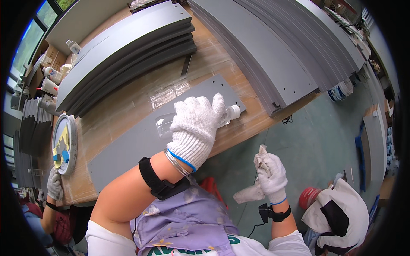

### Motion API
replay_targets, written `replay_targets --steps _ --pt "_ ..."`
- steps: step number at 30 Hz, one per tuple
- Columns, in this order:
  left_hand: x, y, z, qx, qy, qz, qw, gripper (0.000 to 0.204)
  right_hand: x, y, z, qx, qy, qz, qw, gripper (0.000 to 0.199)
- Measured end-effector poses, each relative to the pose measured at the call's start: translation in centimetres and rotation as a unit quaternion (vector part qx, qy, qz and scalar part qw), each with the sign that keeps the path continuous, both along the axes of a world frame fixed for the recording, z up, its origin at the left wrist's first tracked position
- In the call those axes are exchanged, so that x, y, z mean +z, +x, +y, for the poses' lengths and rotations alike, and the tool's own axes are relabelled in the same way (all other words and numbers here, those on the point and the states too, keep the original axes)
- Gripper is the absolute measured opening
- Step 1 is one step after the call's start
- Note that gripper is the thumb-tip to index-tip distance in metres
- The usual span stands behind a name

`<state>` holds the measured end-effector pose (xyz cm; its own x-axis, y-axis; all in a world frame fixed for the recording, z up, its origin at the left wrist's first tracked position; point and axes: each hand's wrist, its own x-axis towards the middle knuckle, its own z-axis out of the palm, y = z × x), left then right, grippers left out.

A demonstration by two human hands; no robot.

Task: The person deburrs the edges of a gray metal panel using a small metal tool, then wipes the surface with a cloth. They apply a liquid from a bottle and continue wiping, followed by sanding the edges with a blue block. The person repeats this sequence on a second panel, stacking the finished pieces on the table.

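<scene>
The left arm (124, 196) is bent at the elbow and angled across the front of the body, its upper part covered by a white sleeve (106, 237). The left hand (194, 117), gloved in white knit, is held palm down, the fingers curled in a grip and the thumb pointed forward. The wrist is ringed by silver bangles (172, 161), and farther up a black strap (150, 176) is fastened. The right forearm (283, 225) is extended forward at the side; its wrist is circled by a black band (280, 214). The similarly gloved right hand (271, 175) is closed, its fingers folded inward.
</scene>
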<state>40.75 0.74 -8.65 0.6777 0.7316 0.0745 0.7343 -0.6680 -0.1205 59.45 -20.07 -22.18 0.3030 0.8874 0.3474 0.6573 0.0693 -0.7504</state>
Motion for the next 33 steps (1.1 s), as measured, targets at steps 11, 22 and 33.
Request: replay_targets --steps 11,22,33 --pt "0.0 -2.1 -0.3 -0.025 0.032 0.012 0.999 0.042 0.1 0.0 -0.5 0.004 -0.017 -0.023 1.000 0.041" --pt "2.0 -20.2 -3.4 0.099 -0.039 -0.041 0.993 0.082 1.4 -2.2 0.8 0.041 -0.031 -0.044 0.998 0.045" --pt "-1.6 -34.1 10.5 0.302 -0.118 -0.593 0.737 0.070 6.1 -3.8 4.2 0.002 -0.024 -0.127 0.992 0.039"
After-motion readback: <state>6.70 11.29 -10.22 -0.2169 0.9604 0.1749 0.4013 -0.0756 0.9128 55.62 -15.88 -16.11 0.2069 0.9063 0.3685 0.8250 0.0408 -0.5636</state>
